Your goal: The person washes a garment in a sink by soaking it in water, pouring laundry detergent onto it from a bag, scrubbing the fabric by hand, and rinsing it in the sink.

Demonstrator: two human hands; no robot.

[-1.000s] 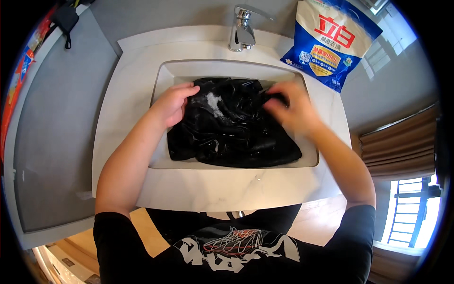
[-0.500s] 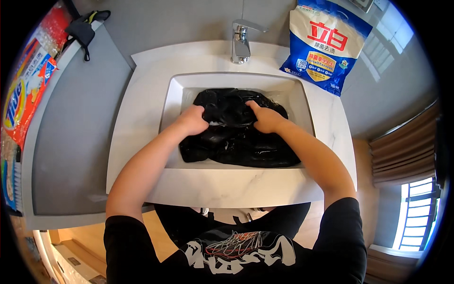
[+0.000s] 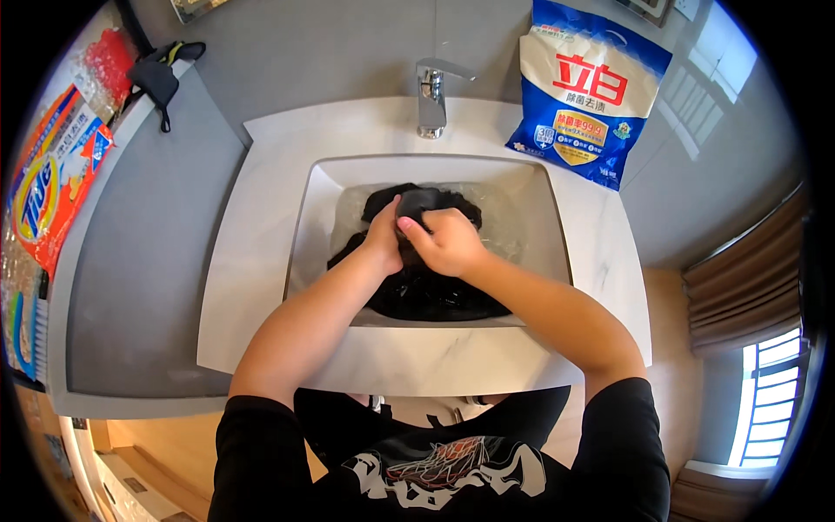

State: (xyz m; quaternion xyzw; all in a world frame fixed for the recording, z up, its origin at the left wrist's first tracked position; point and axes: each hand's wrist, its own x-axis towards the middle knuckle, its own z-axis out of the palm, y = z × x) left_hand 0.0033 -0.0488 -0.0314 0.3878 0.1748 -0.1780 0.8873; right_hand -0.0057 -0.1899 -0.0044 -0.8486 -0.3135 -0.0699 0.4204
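Observation:
Dark, wet and bunched up, a black cloth garment (image 3: 439, 296) lies in the water of a white sink (image 3: 513, 176); its cut cannot be made out. Over the middle of the basin my two hands are close together with a raised fold of it between them. My left hand (image 3: 385, 235) presses along the left side of that fold, fingers pointing away from me. From the right, my right hand (image 3: 452, 244) is closed round the same fold, thumb across the front. Part of the left fingers is hidden by the cloth.
Behind the basin stands a chrome faucet (image 3: 431, 104). A blue and white detergent bag (image 3: 600, 104) is at the counter's back right. Left, beyond a grey panel (image 3: 148, 261), are an orange detergent bag (image 3: 56, 187), a blue brush (image 3: 26, 339) and a black strapped item (image 3: 158, 83).
My hands were apart, gripping the spread garment on both sides. They have come together in the middle, gathering it into a fold, and the cloth now covers less of the basin.

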